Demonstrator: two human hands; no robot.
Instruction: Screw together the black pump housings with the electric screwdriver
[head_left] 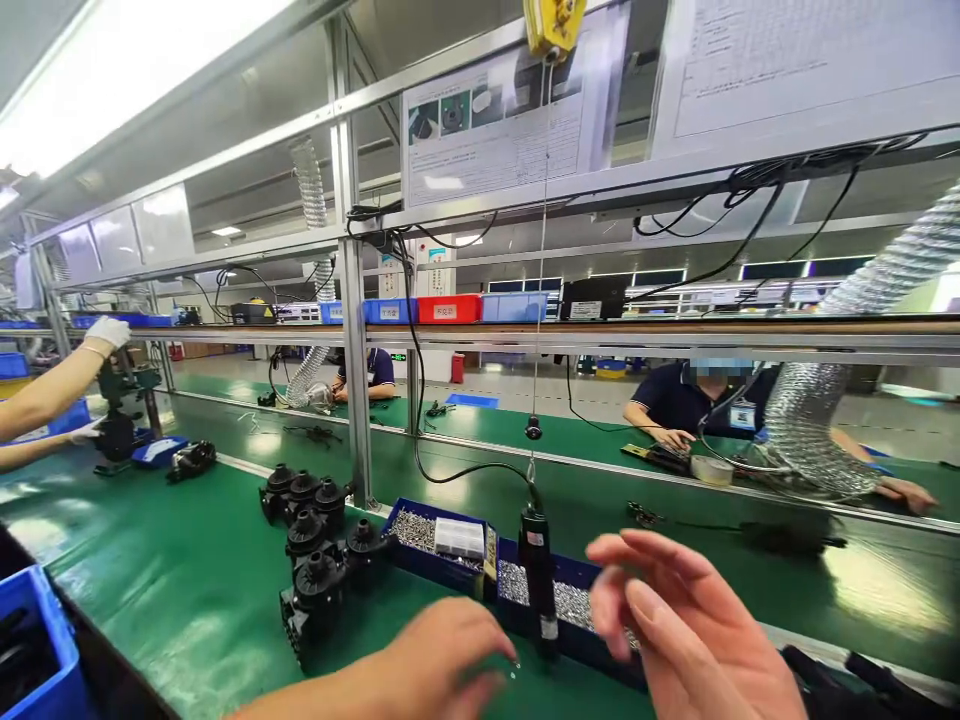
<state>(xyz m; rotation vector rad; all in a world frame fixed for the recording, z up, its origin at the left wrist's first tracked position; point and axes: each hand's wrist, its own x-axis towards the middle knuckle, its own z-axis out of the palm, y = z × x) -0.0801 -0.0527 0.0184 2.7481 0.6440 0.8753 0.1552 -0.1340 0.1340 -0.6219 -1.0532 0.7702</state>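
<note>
My left hand (450, 650) reaches in from the bottom, smeared by motion, its fingers pointing right. Tiny shiny pieces (514, 668), perhaps screws, show by its fingertips; whether it holds any I cannot tell. My right hand (697, 630) is raised at the lower right with curved fingers and thumb apart, and I see nothing held in it. Behind and between the hands hangs a black electric screwdriver (535, 570), upright on a cable. Beyond it stand blue bins of small metal screws, one at left (412, 528) and one at right (574, 575), partly hidden by my right hand.
Several black round-topped housings (315, 580) stand left on the green bench (195, 560). A blue crate (45, 620) is at the lower left. A co-worker's gloved hands (105, 335) work at far left. Other people sit across the bench. A metal post (358, 400) rises behind the bins.
</note>
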